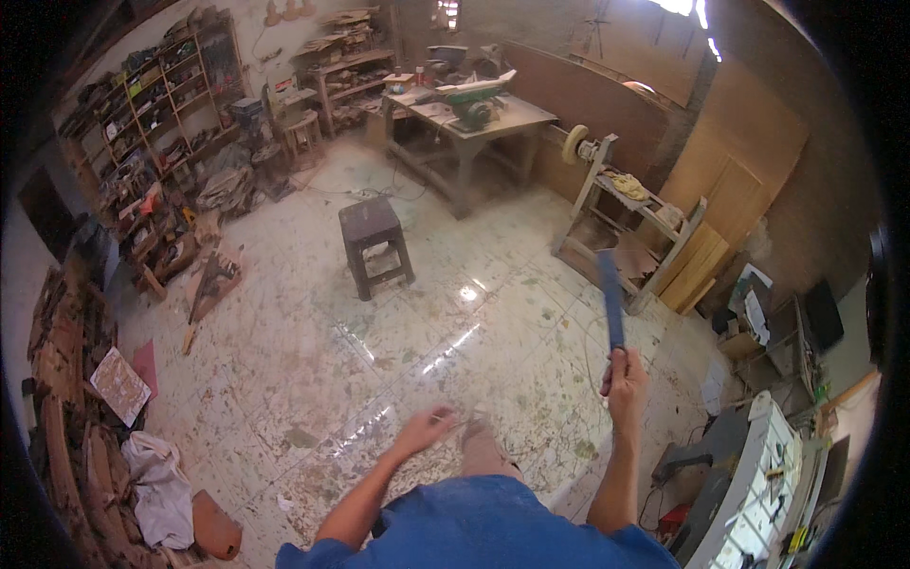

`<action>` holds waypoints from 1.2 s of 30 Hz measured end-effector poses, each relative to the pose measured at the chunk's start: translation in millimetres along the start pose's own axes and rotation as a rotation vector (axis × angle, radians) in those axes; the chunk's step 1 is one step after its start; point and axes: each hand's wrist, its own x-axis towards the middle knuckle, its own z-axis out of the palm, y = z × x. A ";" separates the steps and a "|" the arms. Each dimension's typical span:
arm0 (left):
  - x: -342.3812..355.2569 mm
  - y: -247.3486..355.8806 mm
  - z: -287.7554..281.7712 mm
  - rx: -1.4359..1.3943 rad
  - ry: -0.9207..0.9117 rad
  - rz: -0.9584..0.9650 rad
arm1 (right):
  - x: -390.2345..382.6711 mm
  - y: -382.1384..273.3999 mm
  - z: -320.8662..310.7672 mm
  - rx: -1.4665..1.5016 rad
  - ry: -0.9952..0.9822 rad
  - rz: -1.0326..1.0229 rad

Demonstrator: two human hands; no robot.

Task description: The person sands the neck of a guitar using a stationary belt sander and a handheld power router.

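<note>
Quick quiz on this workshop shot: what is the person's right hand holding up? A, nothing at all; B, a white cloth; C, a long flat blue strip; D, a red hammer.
C: the right hand is closed around the lower end of a long flat blue strip that points upward, while the left hand is open and holds nothing.

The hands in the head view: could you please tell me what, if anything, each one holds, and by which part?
The right hand grips a long flat blue strip by its lower end, the rest pointing upward. The left hand holds nothing.
</note>
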 end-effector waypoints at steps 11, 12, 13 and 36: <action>170.7 -49.2 -122.7 -0.094 0.550 -0.394 | 294.1 13.2 141.1 -0.598 -0.260 -0.270; 187.0 -50.7 -122.3 -0.124 0.567 -0.444 | 320.3 13.5 151.3 -0.653 -0.272 -0.287; 200.8 -55.1 -119.9 -0.127 0.574 -0.445 | 342.2 14.0 162.0 -0.703 -0.288 -0.299; 871.8 38.4 -410.4 -0.616 0.310 -0.141 | 778.4 -114.6 422.0 -1.232 -0.308 -0.597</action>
